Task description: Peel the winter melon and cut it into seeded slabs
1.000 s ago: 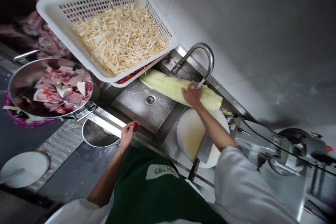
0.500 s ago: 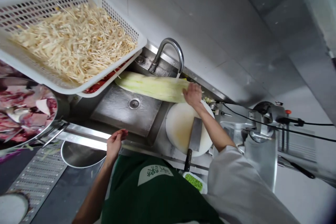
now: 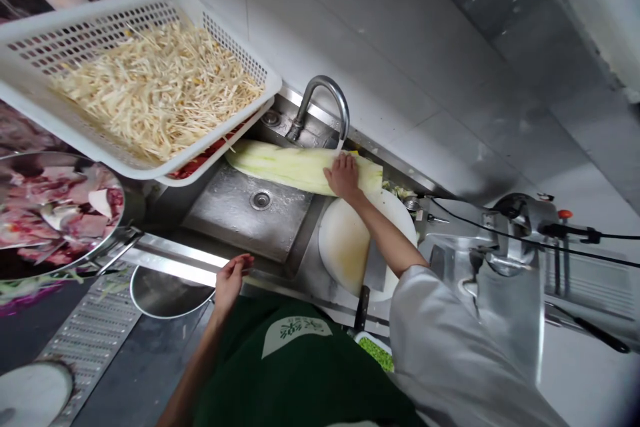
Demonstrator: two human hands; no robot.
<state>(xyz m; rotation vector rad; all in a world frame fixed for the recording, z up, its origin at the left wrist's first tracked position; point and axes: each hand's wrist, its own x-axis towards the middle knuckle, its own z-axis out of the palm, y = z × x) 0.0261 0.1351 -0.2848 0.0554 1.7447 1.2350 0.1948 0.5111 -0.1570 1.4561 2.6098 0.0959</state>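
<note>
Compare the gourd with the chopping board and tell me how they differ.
The gourd is long and pale green; the chopping board is round and whitish, with a yellowish-brown stain. The right hand rests on the gourd, while a knife lies on the chopping board. Both are partly covered by the person's right hand or forearm.
</note>
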